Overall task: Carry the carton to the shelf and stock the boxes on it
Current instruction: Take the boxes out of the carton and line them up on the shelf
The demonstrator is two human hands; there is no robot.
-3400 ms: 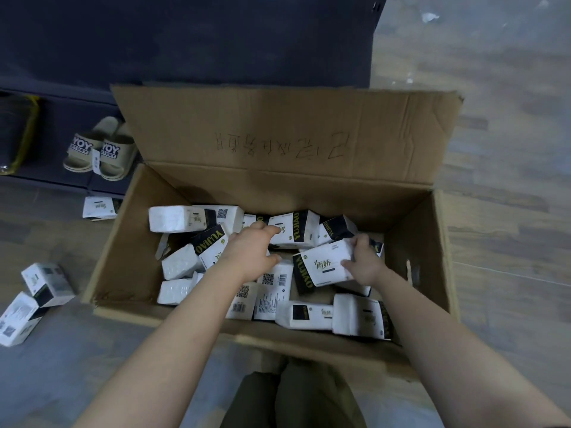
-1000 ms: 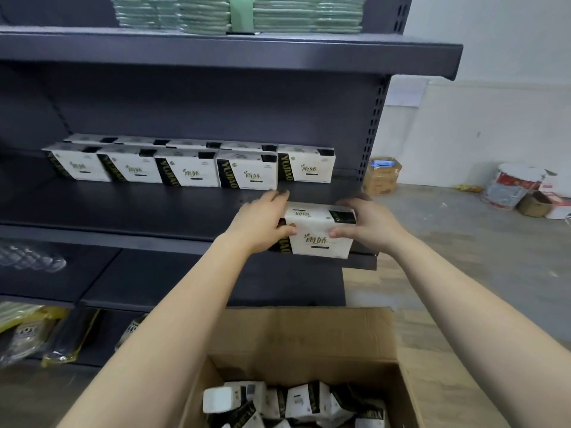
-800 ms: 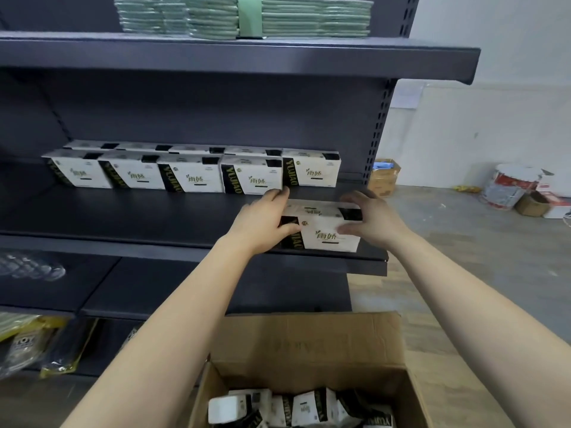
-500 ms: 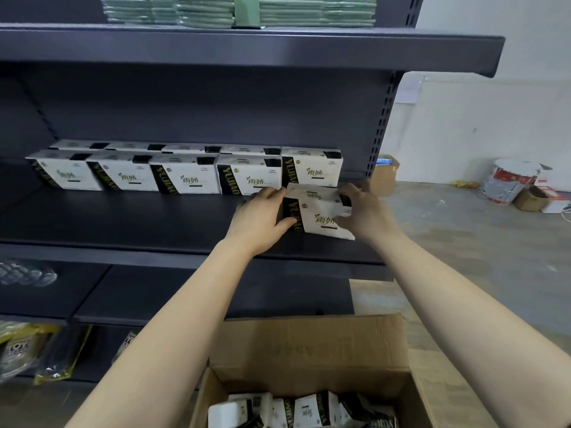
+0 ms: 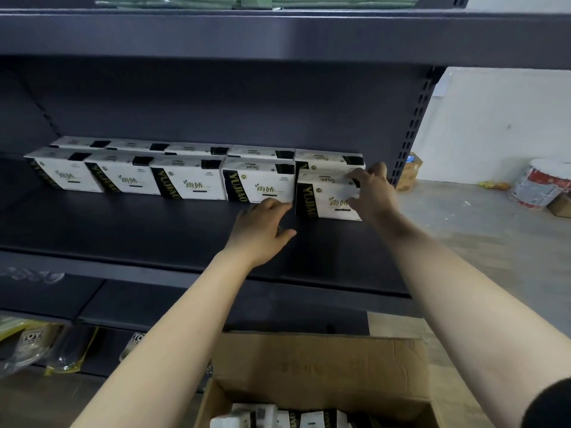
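A white-and-black box stands upright at the right end of the front row of like boxes on the dark middle shelf. My right hand grips this box at its right edge, fingers over the top corner. Just left of the box, my left hand hovers over the shelf board with relaxed fingers, holding nothing. A second row of boxes stands behind the first. The brown carton sits open on the floor below, with several more boxes inside.
An upper shelf carries green packs. Bagged slippers lie on the lowest shelf at left. Beyond the shelf's perforated upright, a small carton and a paint bucket stand on the grey floor.
The box went from the shelf's front edge back into line with the front row. My left hand let go of it; my right hand still holds it.
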